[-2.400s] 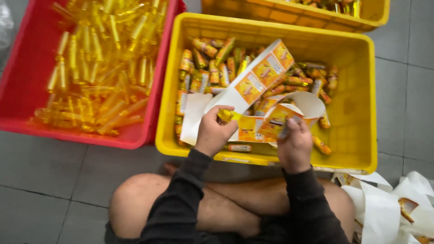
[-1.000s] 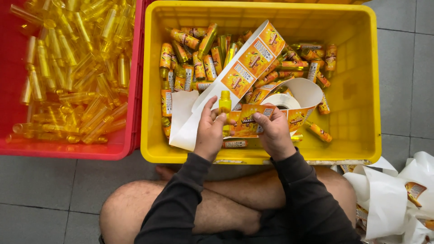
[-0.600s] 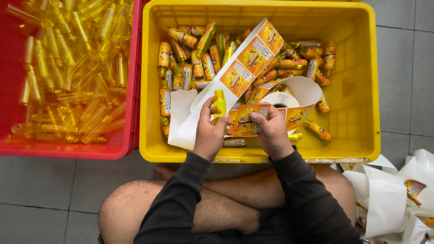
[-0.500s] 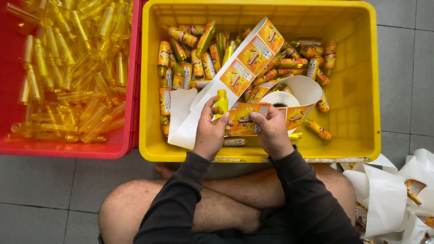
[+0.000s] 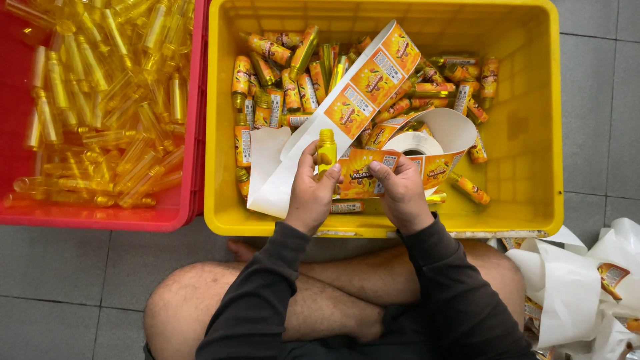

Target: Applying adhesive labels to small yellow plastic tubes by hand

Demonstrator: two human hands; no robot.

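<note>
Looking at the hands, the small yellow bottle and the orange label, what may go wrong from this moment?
1. The left hand pinches the small yellow bottle only near its base, so it might turn while the right hand presses the orange label, leaving the label crooked.
2. The long label strip hangs loosely over the labelled bottles in the yellow crate; its free end may stick or crease.

We see a strip of orange and yellow labels (image 5: 373, 77) on white backing paper rising slantwise over the yellow crate (image 5: 533, 133), curling off a roll (image 5: 417, 143). One orange label (image 5: 363, 175) lies between the left hand (image 5: 312, 193) and right hand (image 5: 400, 193). Labelled bottles (image 5: 280, 80) fill the crate behind; spent white backing (image 5: 573, 293) lies on the floor at right.
</note>
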